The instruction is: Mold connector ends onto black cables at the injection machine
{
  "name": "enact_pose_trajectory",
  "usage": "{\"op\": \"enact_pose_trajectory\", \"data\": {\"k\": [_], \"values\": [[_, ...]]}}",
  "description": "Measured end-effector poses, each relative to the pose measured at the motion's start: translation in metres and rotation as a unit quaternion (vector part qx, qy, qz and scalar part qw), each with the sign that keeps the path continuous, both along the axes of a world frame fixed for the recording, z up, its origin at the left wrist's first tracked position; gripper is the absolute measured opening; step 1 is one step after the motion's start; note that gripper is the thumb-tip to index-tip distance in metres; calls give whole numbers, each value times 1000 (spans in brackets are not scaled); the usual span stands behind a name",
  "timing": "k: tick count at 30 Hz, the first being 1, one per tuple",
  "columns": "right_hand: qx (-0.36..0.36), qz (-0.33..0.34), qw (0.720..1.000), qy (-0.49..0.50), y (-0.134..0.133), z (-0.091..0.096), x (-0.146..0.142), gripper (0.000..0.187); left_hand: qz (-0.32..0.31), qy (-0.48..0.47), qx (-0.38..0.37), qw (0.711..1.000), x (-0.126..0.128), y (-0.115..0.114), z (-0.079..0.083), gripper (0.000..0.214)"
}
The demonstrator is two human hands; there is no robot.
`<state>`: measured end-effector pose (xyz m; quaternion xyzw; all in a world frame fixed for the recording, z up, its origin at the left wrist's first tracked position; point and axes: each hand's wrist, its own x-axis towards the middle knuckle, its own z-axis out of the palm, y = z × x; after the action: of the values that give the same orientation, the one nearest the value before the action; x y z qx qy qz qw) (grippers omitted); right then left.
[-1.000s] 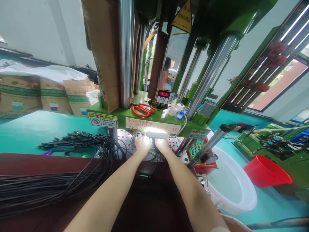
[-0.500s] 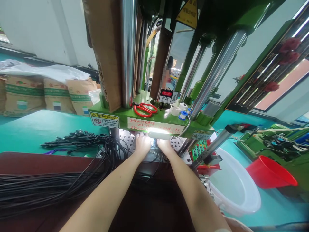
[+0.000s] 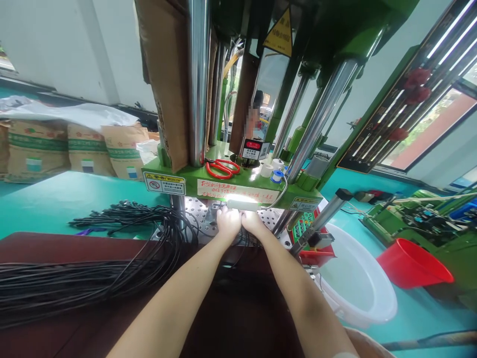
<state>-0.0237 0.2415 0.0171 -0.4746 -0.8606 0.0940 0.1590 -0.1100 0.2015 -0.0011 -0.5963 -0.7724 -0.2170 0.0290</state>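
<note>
My left hand (image 3: 228,223) and my right hand (image 3: 252,223) are side by side, close together, under the lit lamp (image 3: 243,205) of the green press. The fingers of both hands are curled, and glare and the lamp hide what they grip. Thin black cables (image 3: 244,238) run below and between my wrists. Just left of my left hand is a grey metal block (image 3: 211,215) on the perforated metal plate (image 3: 194,208). A large bundle of black cables (image 3: 134,217) lies to the left.
Red-handled scissors (image 3: 222,169) and small spools (image 3: 278,176) sit on the green press ledge (image 3: 190,186). A steel column (image 3: 199,89) rises on the left. To the right are a control panel (image 3: 303,225), a white tub (image 3: 385,293) and a red bucket (image 3: 413,263). Sacks (image 3: 37,149) stand at left.
My left hand has moved right, closer to my right hand, uncovering the grey metal block. The view has shifted slightly.
</note>
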Motion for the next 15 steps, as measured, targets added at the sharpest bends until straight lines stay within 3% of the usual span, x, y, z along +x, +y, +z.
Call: {"op": "enact_pose_trajectory", "data": {"k": [15], "values": [[6,-22,999,-32,10,-10,-18,26,-28,2,-3,1000,-18,5,-4,31]]}}
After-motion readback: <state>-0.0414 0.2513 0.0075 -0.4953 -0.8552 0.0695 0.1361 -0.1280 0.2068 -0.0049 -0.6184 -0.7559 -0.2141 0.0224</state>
